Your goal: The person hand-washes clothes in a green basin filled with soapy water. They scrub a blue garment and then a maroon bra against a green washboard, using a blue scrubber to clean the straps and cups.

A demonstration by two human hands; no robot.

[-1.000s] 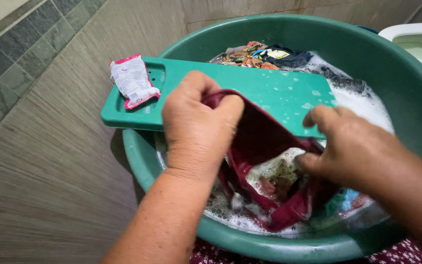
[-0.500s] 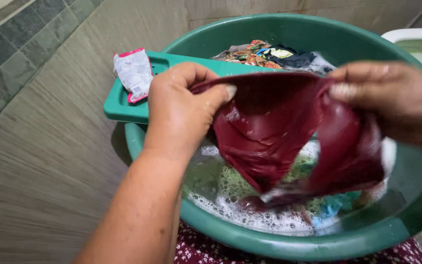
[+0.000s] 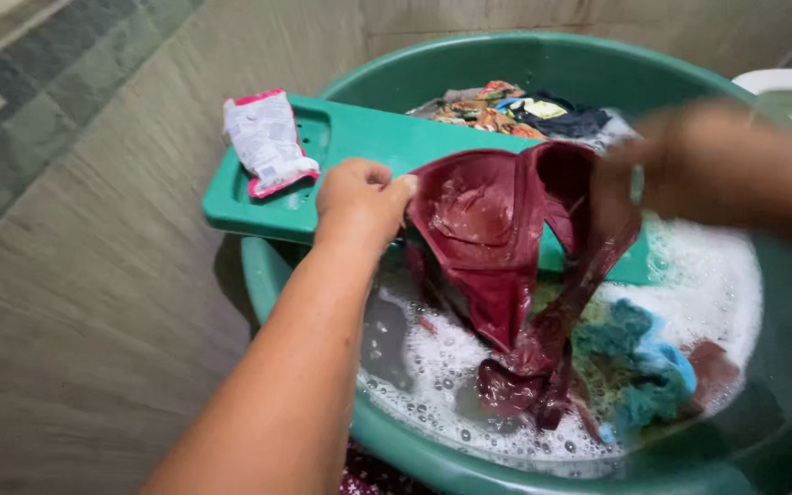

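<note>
**Two hands, one dark red garment over the basin**

I count two hands in view. My left hand [image 3: 359,203] is curled into a fist, pinching the left edge of a wet dark red garment [image 3: 497,247] between thumb and fingers; the forearm runs up from the lower left, wrist straight, knuckles up. My right hand [image 3: 717,165] is blurred at the upper right; it sits at the garment's other edge, but I cannot tell whether it is closed on the cloth.

The one garment hangs spread between the hands, above the suds, its lower end trailing down into the water.

Below it is one round green basin [image 3: 543,60] filled with soapy water. One green washboard [image 3: 368,142] lies across the basin's rim, its left end jutting past the edge, and one crumpled pink-and-white sachet [image 3: 266,139] rests on that end. One teal cloth [image 3: 639,367] floats in the foam to the right, and a small heap of patterned clothes [image 3: 515,105] lies at the far side of the basin.
</note>
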